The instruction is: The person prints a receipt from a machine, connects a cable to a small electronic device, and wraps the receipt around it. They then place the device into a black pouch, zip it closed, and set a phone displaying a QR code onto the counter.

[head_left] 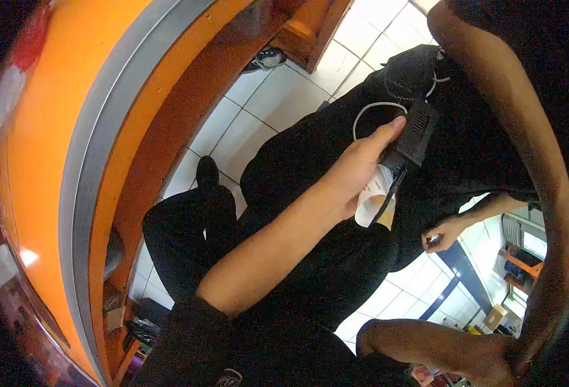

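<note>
My left hand (365, 164) reaches in from the lower left, its thumb along the side of a black box with slotted vents (416, 132). In the same grip, below the box, is a curled piece of white printed paper (371, 200), and a dark strap or cord crosses it. A thin white cable (368, 109) loops beside the box toward a black pouch (413, 71). My right hand (496, 364) is at the dark lower right edge, where its forearm meets another bare arm; I cannot tell what its fingers do.
An orange counter (39, 161) with a grey edge (97, 129) fills the left side. Another person's hand (446, 233) hangs with curled fingers at centre right. A bare arm (542, 135) curves down the right edge. Dark-clothed legs (181, 238) stand on white tiles (268, 97).
</note>
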{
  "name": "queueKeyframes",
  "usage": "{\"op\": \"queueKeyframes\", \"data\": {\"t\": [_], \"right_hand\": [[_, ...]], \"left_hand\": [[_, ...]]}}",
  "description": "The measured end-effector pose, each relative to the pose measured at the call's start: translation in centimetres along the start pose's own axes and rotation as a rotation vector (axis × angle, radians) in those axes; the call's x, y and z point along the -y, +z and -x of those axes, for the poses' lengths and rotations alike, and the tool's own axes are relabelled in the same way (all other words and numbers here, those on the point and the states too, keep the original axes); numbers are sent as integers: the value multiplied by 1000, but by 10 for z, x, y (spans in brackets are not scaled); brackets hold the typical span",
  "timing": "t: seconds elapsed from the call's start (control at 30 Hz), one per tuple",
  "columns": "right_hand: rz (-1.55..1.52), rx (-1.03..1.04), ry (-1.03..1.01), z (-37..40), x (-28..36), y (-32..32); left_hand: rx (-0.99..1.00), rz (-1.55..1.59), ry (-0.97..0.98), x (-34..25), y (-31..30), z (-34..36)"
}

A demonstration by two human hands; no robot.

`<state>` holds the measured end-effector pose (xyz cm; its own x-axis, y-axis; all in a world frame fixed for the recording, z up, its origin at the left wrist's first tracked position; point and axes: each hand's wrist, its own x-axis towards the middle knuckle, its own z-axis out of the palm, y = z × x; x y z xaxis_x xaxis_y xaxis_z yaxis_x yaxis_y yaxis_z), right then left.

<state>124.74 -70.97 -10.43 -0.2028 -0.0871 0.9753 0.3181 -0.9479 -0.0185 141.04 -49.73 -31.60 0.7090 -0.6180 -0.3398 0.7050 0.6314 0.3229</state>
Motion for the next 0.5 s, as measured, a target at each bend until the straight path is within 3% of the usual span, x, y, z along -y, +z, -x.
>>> {"op": "queueKeyframes", "data": {"t": [0.5], "right_hand": [[-10,-2,4,1,-3,4]], "left_hand": [[36,39,-1,3,-5,-5]]}}
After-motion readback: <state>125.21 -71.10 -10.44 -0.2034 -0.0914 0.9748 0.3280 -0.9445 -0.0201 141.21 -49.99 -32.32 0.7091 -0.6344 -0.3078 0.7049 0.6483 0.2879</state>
